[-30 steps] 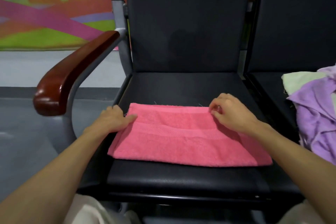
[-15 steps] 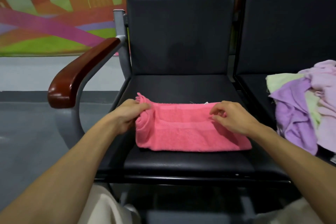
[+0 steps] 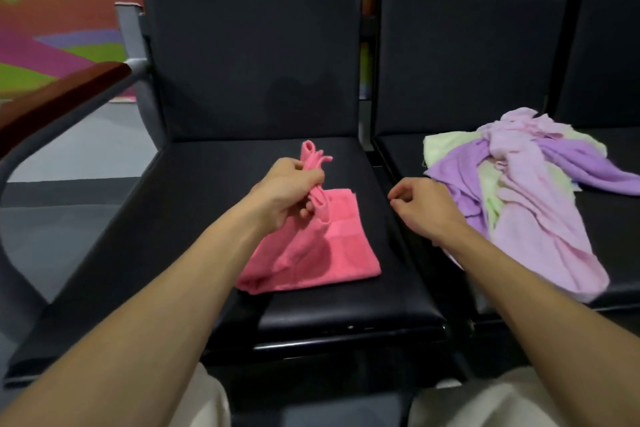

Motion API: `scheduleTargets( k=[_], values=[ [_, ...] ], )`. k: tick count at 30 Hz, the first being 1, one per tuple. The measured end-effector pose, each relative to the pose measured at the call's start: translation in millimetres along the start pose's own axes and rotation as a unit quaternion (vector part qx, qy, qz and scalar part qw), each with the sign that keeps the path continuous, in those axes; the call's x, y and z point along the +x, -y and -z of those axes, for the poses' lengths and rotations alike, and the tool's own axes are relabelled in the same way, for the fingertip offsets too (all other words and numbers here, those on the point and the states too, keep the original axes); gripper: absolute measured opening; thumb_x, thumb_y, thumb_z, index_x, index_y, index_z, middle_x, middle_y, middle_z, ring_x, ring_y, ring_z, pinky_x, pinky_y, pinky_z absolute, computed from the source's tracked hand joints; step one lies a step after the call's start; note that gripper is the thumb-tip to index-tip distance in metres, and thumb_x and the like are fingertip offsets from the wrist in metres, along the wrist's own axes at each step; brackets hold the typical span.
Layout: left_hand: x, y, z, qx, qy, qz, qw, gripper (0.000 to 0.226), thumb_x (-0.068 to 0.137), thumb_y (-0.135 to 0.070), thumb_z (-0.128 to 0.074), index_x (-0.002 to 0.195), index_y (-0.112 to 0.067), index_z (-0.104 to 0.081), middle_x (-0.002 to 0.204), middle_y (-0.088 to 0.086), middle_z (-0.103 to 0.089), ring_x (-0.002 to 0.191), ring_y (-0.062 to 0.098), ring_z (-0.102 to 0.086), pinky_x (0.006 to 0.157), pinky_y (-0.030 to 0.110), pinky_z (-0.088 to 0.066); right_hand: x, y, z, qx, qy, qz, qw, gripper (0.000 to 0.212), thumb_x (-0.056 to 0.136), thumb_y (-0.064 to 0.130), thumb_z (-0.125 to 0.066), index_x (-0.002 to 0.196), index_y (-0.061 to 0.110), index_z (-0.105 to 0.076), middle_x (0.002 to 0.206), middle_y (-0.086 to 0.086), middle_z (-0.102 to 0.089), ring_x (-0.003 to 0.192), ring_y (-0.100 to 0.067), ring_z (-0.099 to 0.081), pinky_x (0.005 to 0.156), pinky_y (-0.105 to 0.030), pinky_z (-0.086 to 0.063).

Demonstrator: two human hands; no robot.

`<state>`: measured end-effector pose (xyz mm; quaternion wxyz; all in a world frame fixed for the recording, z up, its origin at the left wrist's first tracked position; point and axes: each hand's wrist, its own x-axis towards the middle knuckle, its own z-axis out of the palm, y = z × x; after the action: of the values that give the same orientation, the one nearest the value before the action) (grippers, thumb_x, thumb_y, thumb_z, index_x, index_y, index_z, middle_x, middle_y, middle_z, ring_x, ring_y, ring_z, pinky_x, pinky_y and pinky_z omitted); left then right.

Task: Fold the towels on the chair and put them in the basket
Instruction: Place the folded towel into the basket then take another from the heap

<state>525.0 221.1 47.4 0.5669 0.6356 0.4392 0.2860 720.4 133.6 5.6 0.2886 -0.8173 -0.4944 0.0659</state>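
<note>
A pink towel (image 3: 332, 250) lies folded on the black seat of the left chair (image 3: 207, 204). My left hand (image 3: 287, 191) grips its bunched left end and holds that end raised over the rest of the towel. My right hand (image 3: 422, 208) hovers with curled fingers over the gap between the two seats, holding nothing and clear of the pink towel. A loose pile of purple, pale pink and light green towels (image 3: 519, 191) lies crumpled on the right chair's seat (image 3: 609, 215). No basket is in view.
A wooden armrest (image 3: 59, 97) on a grey metal frame stands at the left of the chair. Tall black backrests (image 3: 252, 55) rise behind both seats. Grey floor and a colourful wall panel (image 3: 52, 28) lie to the left. My knees are at the bottom edge.
My left hand has lifted the towel's left end and carried it rightward over the towel. My right hand has let go and drawn back to the right. The view has shifted right.
</note>
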Motion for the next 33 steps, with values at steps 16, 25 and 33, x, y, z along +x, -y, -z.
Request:
scheduleTargets(
  k=[16,25,33],
  values=[
    [32,55,8,0.407,-0.006,-0.191,0.893,0.027,0.089,-0.001,-0.043,0.092,-0.021,-0.061,0.099,0.000,-0.058,0.097,0.017,-0.055,0.087,0.031,-0.044,-29,42,-4,0.011,0.177,0.249,0.952,0.010,0.087,0.022,-0.067,0.089,0.020,-0.076,0.079,0.011,-0.067,0.068,-0.003,-0.055,0.066,-0.011,-0.039],
    [12,77,85,0.537,0.052,-0.193,0.820,0.016,0.087,-0.034,-0.057,0.101,-0.031,-0.064,0.107,-0.010,-0.055,0.105,0.013,-0.051,0.097,0.031,-0.037,-30,69,-22,-0.184,0.258,0.195,0.928,0.038,0.098,0.054,-0.036,0.106,0.028,-0.063,0.100,0.008,-0.052,0.110,-0.017,-0.052,0.094,-0.042,-0.030],
    [-42,77,122,0.501,0.158,-0.166,0.835,0.071,0.065,-0.079,-0.035,0.105,-0.029,-0.065,0.099,-0.011,-0.052,0.097,0.005,-0.048,0.090,0.020,-0.038,-28,91,-55,-0.181,0.276,0.193,0.924,0.055,0.095,0.044,-0.051,0.147,0.035,-0.034,0.157,0.008,-0.026,0.145,-0.011,-0.016,0.117,-0.054,-0.003]
  ],
)
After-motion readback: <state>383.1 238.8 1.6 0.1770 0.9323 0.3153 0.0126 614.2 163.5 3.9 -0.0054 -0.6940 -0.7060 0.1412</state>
